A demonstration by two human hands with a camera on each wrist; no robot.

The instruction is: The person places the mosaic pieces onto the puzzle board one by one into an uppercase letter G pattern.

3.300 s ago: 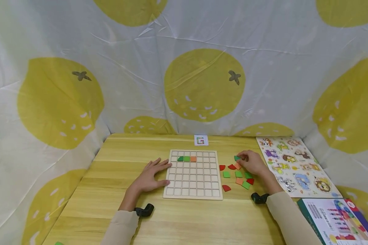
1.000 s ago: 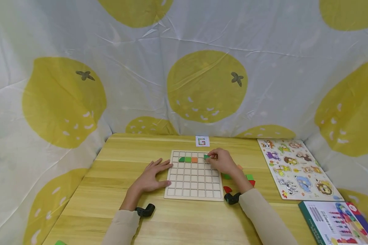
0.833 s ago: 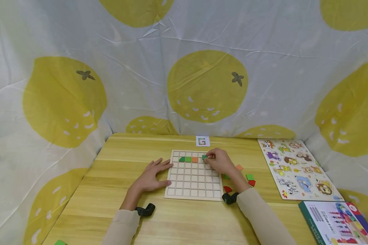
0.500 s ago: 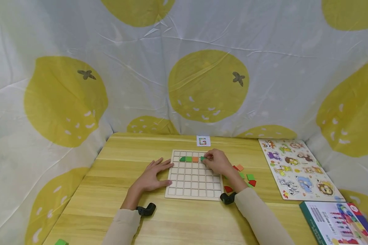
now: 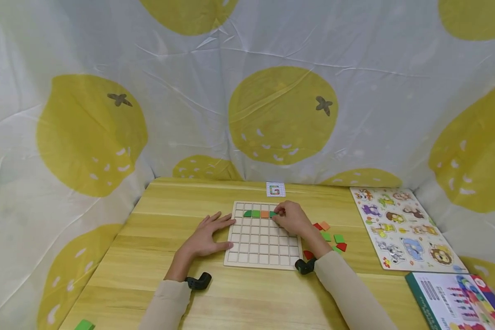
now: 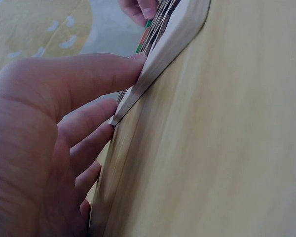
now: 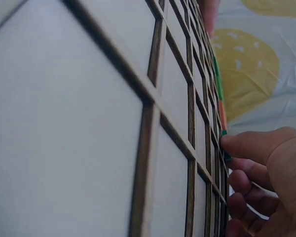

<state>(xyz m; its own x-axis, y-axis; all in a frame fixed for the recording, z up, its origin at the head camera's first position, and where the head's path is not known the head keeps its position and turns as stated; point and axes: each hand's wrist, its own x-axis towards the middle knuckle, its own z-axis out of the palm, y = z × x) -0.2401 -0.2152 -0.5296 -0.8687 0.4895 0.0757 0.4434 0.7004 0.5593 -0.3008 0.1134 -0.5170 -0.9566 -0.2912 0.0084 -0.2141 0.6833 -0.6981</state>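
Observation:
A wooden grid board (image 5: pixel 255 257) lies on the table. In its second row, from left, sit a dark green rounded tile (image 5: pixel 248 214), a light green square tile (image 5: pixel 256 214) and an orange square tile (image 5: pixel 265 214). Just right of the orange one, my right hand (image 5: pixel 293 220) pinches another dark green tile (image 5: pixel 272 214) between thumb and finger at a cell; its full shape is covered by the fingers. My left hand (image 5: pixel 204 238) lies spread at the board's left side, thumb and fingertips touching the edge, as the left wrist view also shows.
Loose red, green and orange tiles (image 5: pixel 339 239) lie right of the board, partly behind the right forearm. A small pattern card (image 5: pixel 275 189) lies beyond the board. An animal puzzle board (image 5: pixel 408 229) and a box (image 5: pixel 453 298) are at right; a green piece (image 5: pixel 84 325) is near-left.
My right hand has carried the dark green tile from the loose pile leftward onto the board, then slid it further left, against the orange tile. My left hand has stayed at the board's edge.

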